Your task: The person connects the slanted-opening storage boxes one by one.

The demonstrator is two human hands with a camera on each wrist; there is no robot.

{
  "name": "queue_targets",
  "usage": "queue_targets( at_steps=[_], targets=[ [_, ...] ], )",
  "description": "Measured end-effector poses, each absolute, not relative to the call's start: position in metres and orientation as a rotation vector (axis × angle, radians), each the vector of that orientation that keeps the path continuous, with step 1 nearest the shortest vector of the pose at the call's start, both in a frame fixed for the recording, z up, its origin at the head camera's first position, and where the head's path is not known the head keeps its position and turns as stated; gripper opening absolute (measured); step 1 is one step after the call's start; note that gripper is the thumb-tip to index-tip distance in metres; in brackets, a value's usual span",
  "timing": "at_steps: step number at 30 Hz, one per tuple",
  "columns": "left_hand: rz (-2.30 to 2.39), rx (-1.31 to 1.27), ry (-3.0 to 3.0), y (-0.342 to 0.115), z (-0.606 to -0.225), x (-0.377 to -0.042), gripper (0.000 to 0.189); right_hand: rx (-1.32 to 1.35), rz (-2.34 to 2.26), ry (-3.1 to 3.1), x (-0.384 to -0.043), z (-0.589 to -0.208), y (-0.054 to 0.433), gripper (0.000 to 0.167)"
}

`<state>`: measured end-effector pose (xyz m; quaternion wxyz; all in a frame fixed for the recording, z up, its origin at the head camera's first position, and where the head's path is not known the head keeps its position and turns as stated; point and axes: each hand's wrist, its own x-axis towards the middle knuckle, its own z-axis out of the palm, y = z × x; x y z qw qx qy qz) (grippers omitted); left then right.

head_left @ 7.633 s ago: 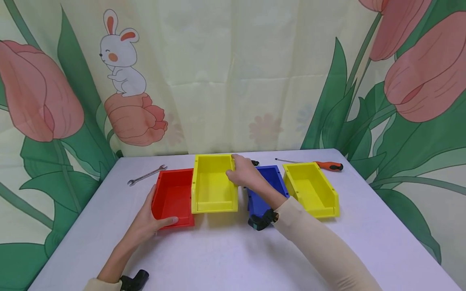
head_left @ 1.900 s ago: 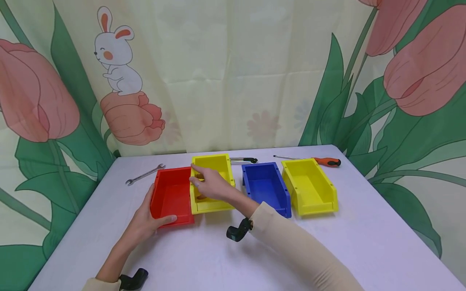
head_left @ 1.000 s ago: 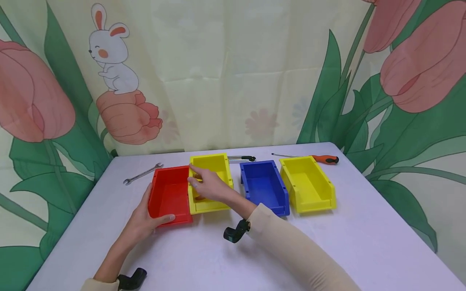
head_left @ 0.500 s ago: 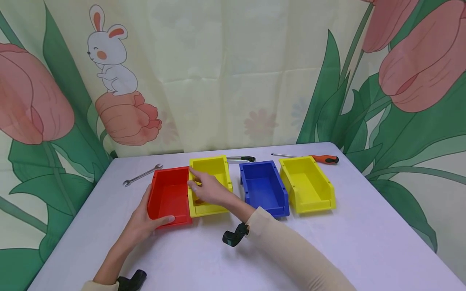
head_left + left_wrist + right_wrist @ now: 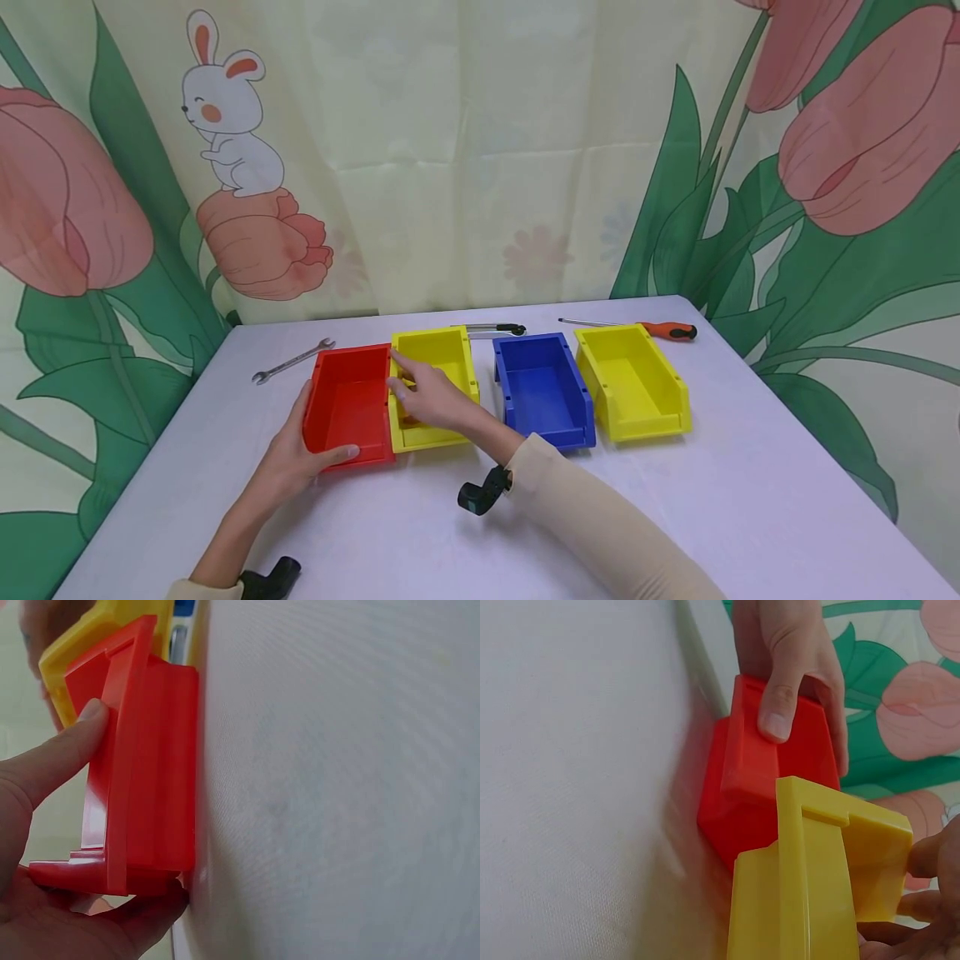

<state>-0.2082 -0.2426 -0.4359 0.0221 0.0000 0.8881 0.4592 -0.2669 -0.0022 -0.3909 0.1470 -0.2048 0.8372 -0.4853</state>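
The red storage bin [image 5: 351,400] stands on the left of the table. My left hand [image 5: 288,454] grips it, thumb over its front lip and fingers round its outer side; the left wrist view shows the fingertips low on the bin [image 5: 161,772]. Directly to its right, side against side, is a yellow storage bin [image 5: 450,350]. My right hand [image 5: 431,396] reaches across this bin and holds its left wall, some fingers inside. In the right wrist view the yellow bin [image 5: 817,877] sits close beside the red one [image 5: 750,802]; whether they join is hidden.
A blue bin [image 5: 543,392] and a second yellow bin [image 5: 637,383] stand to the right. A wrench [image 5: 292,362] lies at the back left. Behind the bins lie a metal tool with a black end [image 5: 510,328] and an orange-handled screwdriver [image 5: 671,331]. A printed curtain [image 5: 480,167] hangs behind the table.
My right hand has gone from the yellow bin's right wall to its left wall. Lately that bin has shifted slightly towards me along the red one. My left hand keeps its hold.
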Motion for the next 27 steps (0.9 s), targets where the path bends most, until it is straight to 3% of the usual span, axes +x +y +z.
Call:
queue_targets(
  at_steps=[27],
  targets=[
    [1.386, -0.008, 2.758, -0.2423, -0.4333, -0.208, 0.14, -0.577, -1.4, 2.417, -0.2654, -0.3972, -0.0046, 0.065]
  ],
)
